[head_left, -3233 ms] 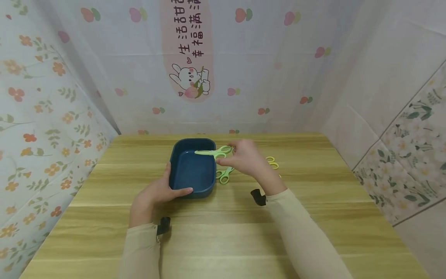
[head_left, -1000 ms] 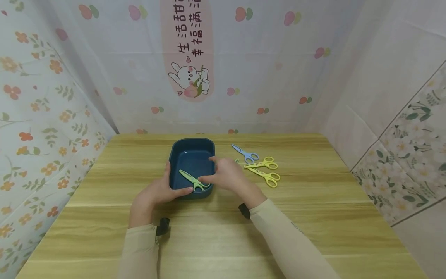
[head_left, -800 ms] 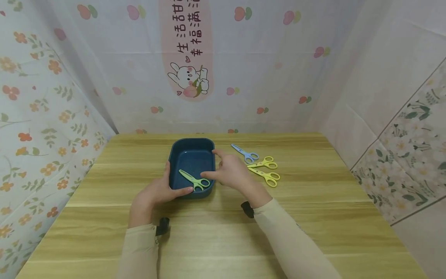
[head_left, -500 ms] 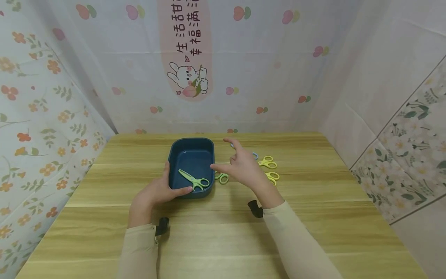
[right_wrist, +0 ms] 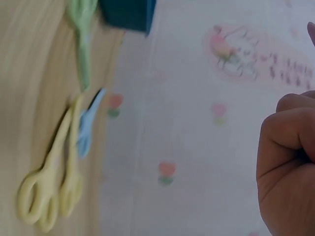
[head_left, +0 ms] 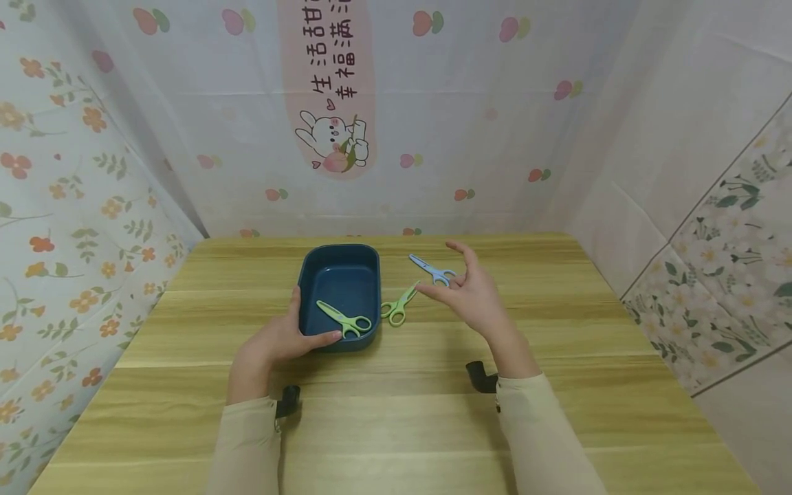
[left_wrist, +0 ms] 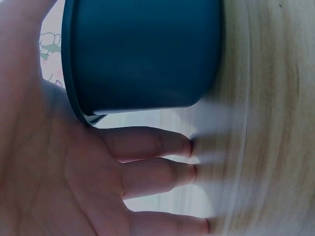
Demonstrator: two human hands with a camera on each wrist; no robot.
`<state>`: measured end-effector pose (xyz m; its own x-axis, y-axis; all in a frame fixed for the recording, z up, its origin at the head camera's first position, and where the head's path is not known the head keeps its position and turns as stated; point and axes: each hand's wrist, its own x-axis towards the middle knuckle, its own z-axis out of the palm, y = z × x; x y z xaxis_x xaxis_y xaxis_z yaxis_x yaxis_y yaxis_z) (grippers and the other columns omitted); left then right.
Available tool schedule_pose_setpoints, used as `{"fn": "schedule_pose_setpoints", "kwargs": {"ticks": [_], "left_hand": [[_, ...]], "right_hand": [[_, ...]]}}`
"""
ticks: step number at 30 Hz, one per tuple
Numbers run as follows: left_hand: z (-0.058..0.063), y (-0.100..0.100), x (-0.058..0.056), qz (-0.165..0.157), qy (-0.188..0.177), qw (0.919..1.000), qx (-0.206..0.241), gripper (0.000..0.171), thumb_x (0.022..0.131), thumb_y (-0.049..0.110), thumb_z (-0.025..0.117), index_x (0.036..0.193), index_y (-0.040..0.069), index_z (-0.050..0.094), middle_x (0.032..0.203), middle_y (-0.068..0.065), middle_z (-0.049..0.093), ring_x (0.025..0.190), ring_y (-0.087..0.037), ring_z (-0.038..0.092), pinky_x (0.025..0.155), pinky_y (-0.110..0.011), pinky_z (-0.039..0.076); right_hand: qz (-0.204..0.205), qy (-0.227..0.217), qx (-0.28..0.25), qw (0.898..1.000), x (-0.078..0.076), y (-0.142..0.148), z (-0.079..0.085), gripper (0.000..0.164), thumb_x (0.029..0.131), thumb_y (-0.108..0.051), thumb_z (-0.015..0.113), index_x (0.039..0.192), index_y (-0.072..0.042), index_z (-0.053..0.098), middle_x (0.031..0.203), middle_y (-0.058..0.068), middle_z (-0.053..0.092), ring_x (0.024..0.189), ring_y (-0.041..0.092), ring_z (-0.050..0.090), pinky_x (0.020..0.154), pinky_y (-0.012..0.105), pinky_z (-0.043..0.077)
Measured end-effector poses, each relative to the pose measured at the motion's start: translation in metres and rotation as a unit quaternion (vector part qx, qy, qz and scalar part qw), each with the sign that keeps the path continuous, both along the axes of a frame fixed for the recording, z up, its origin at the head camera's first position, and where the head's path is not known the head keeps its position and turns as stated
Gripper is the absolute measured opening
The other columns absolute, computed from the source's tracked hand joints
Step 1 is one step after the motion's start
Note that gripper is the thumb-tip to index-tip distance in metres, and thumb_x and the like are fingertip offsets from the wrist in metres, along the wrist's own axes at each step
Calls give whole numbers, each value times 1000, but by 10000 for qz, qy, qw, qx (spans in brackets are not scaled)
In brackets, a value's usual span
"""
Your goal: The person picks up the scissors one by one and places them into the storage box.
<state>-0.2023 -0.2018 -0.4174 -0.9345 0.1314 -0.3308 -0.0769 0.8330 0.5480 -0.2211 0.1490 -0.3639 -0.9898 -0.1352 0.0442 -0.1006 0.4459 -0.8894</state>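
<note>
My left hand (head_left: 275,337) rests at the near-left corner of a dark blue box (head_left: 343,285), its thumb along the front rim. In the left wrist view, several straight fingers (left_wrist: 152,177) touch the tabletop beside the box. One pair of green scissors (head_left: 342,317) lies inside; another green pair (head_left: 399,307) lies against the box's right side. My right hand (head_left: 473,295) hovers over the table, thumb and index apart, other fingers folded, holding nothing. Blue scissors (head_left: 427,266) lie just left of it. Two pairs of yellow scissors (right_wrist: 42,191), hidden by that hand in the head view, show in the right wrist view.
The wooden table (head_left: 383,419) ends at a patterned cloth (head_left: 495,137) hanging behind it. Floral cloths (head_left: 80,227) stand along both sides. A black camera mount (head_left: 481,377) sticks out from the right wrist, another (head_left: 288,401) from the left.
The right hand brought green scissors into the box, let them go, then withdrew rightward across the blue and yellow scissors. The left hand has stayed at the box's corner.
</note>
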Motion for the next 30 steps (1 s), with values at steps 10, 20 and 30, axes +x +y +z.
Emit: {"fn": "schedule_pose_setpoints", "kwargs": {"ticks": [10,20,30], "left_hand": [[1,2,0,26,-8,10000,-17,147,83,83,69,166,6,-24,166,-43,26,148,-56,43,118,-65,43],[-1,1,-1,39,43,10000,11,146,84,82,69,167,6,-23,167,-43,23,150,-57,40,120,-66,41],[-5,2,0,120,-30,9999,104,146,83,84,69,167,8,-23,169,-41,23,150,-55,40,121,-66,40]], "right_hand": [[-256,-882,-39,9958,-8,56,-39,113,90,-49,85,169,-35,4,63,-6,37,46,10,32,46,26,35],[-498,-1341,1408,9796,-8,77,-61,114,91,-47,84,170,-18,7,155,40,42,103,38,61,82,47,54],[-578,-1904,1430,9695,-18,84,-81,113,89,-50,85,169,-23,10,79,8,56,49,11,43,48,26,41]]}}
